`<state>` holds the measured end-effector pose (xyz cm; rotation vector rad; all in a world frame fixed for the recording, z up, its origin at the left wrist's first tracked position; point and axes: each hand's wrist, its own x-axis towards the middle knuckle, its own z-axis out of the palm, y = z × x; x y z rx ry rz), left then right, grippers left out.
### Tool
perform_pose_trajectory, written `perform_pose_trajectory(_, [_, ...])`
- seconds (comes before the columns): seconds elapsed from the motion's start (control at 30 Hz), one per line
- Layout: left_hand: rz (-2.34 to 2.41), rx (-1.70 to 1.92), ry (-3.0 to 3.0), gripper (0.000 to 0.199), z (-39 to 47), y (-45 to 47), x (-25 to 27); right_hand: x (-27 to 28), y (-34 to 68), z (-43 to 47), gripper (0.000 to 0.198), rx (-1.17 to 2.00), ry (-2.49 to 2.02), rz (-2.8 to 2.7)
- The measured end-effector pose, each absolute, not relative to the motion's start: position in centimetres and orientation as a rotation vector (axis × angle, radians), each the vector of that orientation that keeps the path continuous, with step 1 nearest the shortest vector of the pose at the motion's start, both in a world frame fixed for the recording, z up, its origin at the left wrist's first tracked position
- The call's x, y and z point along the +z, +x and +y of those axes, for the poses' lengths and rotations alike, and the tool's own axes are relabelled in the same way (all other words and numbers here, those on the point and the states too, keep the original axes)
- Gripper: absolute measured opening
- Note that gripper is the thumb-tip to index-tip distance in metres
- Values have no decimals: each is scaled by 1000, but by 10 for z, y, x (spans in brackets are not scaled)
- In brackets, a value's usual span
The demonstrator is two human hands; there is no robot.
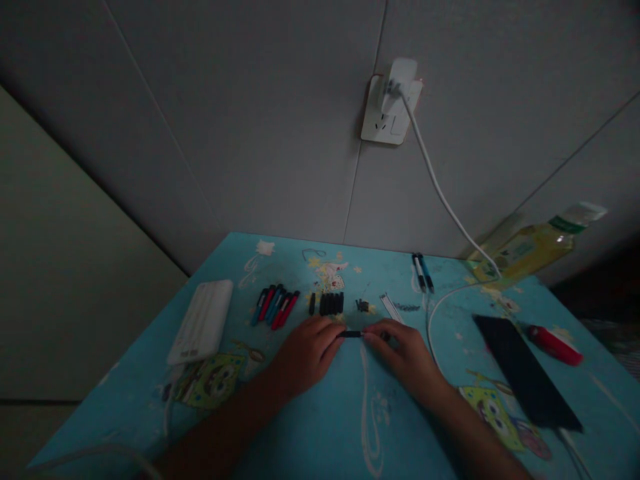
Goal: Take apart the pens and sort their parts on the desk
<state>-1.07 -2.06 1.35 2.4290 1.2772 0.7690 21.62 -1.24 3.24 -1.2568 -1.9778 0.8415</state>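
Observation:
Between the fingertips of my left hand [311,352] and my right hand [407,355] is a slim black pen part [353,334], pinched at both ends just above the table. Straight behind my hands lies a row of short black pen pieces [332,303]. To their left sit several red and blue pen barrels [275,307]. A small pile of tiny black parts [363,305] is to the right of the row. Beside that pile are thin white refills [391,307] and a cluster of small dark bits [407,307], perhaps springs. Two whole-looking pens [423,273] lie farther back.
A white power bank [203,321] with a cable is at left on the blue patterned table [320,427]. At right are a dark flat device [525,373], a red object [555,345] and a bottle of yellow liquid [535,248]. A white cable [440,190] hangs from the wall charger [399,83].

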Motion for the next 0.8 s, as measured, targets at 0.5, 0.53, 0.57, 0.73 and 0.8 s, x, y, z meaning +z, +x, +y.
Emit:
perform_pose_trajectory(0.5, [1267, 822, 2461, 25, -16, -13, 12, 32, 216, -14, 18, 692, -1248, -2170])
perform_pose_trajectory(0.53, [1262, 829, 2462, 25, -16, -13, 12, 32, 216, -14, 22, 672, -1256, -2189])
perform_pose_trajectory(0.57, [1258, 832, 2465, 25, -15, -13, 12, 32, 215, -14, 24, 658, -1258, -2202])
perform_pose_trajectory(0.73, [1258, 853, 2470, 23, -13, -13, 10, 34, 215, -14, 15, 626, -1232, -2204])
perform_pose_trajectory(0.8, [1253, 863, 2474, 23, -13, -12, 9, 33, 216, -15, 13, 589, -1235, -2222])
